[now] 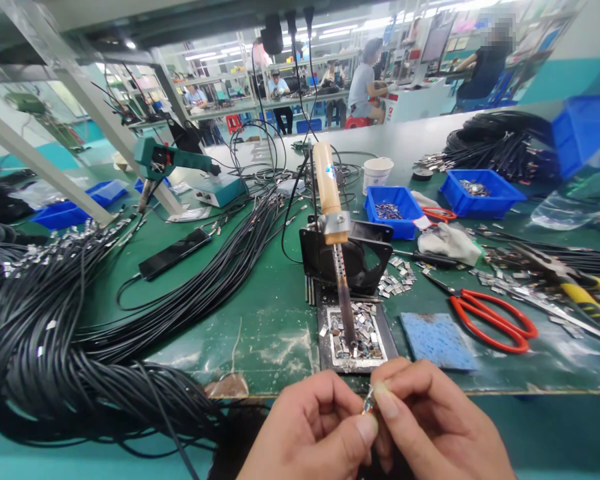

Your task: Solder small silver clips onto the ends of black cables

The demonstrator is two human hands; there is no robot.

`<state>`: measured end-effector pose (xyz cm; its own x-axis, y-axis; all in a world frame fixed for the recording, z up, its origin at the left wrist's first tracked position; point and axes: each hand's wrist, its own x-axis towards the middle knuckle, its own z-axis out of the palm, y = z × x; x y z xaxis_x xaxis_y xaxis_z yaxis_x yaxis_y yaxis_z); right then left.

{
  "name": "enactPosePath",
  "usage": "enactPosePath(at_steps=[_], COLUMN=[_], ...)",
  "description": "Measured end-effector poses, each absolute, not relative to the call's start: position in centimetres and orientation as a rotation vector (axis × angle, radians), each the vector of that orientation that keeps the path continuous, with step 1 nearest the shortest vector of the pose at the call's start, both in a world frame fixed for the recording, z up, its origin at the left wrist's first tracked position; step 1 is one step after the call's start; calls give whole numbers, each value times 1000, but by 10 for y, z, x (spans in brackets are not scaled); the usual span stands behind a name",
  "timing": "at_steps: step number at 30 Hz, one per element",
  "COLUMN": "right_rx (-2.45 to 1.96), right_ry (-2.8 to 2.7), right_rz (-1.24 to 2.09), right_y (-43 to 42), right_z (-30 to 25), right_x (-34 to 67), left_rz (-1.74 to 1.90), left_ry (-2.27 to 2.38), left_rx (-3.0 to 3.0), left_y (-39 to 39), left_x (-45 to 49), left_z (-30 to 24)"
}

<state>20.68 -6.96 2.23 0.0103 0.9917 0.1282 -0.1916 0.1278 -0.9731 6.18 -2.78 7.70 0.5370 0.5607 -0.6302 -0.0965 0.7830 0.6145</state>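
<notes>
At the near edge of the green bench (275, 363), the left hand (313, 427) and the right hand (430, 420) met, each with thumb and finger pinched on the same small metal connector (368, 401). A fingertip grip from both sides probably suited so tiny a part, since it steadied the piece and left a sliver of it showing. Whether a wire ran from it was hidden by the fingers.

Straight beyond the hands, a soldering iron (325, 180) leaned steeply, handle up and tip down over a white-edged tray (361, 364) of loose metal bits; that pose seemed meant to keep the hot end low and within reach without anyone holding it. A black fan (383, 250) stood right behind, perhaps to draw off fumes. The blue sponge (437, 340) lay just right of the tray, likely for wiping the tip, with red-handled scissors (495, 320) close beside it. Bundled black cables (205, 287) took up the left side, apart from the hands.

As for the connector, it sat between the two sets of fingertips, nearer the person than the tray and apart from the iron's tip.
</notes>
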Motion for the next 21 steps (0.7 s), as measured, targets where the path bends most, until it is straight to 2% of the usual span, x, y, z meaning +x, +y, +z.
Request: enactPosePath(at_steps=[12,21], right_rx=[-996,-996], right_ry=[-1055,-1005], right_rz=[1279,1318], right_y=[-72,-73], right_z=[20,20], right_x=[206,205], left_rz=[282,405], left_ry=[916,961], left_rx=[662,622], left_y=[-27,-33], left_x=[59,61], left_z=[80,74])
